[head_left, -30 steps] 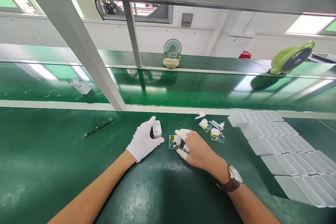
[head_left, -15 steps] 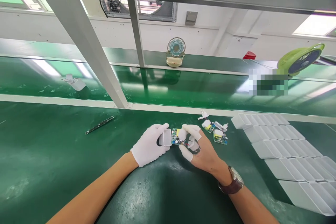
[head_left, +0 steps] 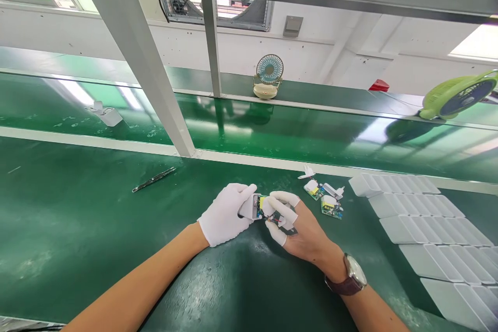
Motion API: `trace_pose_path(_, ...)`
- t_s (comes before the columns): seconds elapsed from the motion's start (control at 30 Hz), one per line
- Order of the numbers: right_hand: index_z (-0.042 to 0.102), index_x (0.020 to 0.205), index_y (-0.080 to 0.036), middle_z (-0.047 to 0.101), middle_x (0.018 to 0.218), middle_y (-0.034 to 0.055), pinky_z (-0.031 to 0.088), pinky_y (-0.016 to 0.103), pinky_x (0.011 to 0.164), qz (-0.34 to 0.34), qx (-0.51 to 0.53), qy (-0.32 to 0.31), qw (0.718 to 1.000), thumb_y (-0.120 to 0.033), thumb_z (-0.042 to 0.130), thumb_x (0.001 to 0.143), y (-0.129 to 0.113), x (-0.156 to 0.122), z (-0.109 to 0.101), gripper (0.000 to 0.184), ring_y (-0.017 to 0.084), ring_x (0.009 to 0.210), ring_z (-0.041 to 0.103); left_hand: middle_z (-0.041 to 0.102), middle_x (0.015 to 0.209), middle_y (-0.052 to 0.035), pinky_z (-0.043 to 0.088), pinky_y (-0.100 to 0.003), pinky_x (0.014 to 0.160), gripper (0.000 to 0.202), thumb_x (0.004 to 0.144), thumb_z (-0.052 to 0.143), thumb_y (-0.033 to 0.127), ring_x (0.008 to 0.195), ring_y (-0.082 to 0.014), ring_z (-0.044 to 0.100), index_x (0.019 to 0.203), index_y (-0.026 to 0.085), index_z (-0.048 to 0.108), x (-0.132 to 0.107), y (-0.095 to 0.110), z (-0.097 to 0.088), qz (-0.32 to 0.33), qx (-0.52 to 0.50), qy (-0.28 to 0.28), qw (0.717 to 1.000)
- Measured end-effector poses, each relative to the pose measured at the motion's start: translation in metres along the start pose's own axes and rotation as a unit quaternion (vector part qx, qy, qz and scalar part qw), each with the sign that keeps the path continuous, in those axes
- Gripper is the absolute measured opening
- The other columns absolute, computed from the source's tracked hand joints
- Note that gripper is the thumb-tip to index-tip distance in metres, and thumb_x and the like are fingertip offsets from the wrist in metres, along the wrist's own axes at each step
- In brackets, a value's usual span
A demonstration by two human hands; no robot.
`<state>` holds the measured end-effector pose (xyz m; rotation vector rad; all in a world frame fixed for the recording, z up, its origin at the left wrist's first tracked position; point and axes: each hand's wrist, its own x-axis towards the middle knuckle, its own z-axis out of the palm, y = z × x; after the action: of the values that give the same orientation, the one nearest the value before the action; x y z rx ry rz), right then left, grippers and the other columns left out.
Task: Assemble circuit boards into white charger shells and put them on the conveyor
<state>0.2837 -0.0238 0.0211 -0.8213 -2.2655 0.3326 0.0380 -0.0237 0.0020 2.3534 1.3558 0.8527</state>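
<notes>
My left hand (head_left: 227,215), in a white glove, is closed around a white plastic housing (head_left: 249,208) whose open end faces right. My right hand (head_left: 290,220), with white finger cots on its fingers, pinches a green circuit board (head_left: 261,206) with a yellow-wrapped part. The board's left end is at the mouth of the housing; how far in it sits I cannot tell. A white plug piece (head_left: 287,222) with a red wire hangs by the board, partly hidden under my right fingers.
Right of my hands lie two more circuit boards (head_left: 332,207) with white plug pieces (head_left: 307,171). Rows of white housings (head_left: 418,205) stand at the right. Tweezers (head_left: 154,180) lie at the left. Beyond the pale ledge (head_left: 249,160) are a small fan (head_left: 268,77) and a green fan (head_left: 459,94).
The circuit board and housing have come together, with the board's end now at the opening. My right fingers have closed further over the board. The view has shifted slightly.
</notes>
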Motion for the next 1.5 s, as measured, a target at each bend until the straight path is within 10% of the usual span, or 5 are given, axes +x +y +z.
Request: trace_pose_path(1.5, 0.038, 0.152, -0.028, 0.063, 0.133, 0.0139, 0.059, 0.05, 0.097, 0.033, -0.026, -0.007, 0.999, -0.028, 0.066, 0.094, -0.001, -0.005, 0.017, 0.064, 0.03, 0.118, 0.065, 0.067, 0.11, -0.0059, 0.047, -0.042, 0.086, 0.066, 0.072, 0.068, 0.019, 0.106, -0.0284, 0.06, 0.136, 0.03, 0.052, 0.009, 0.011, -0.005, -0.01, 0.03, -0.061, 0.998)
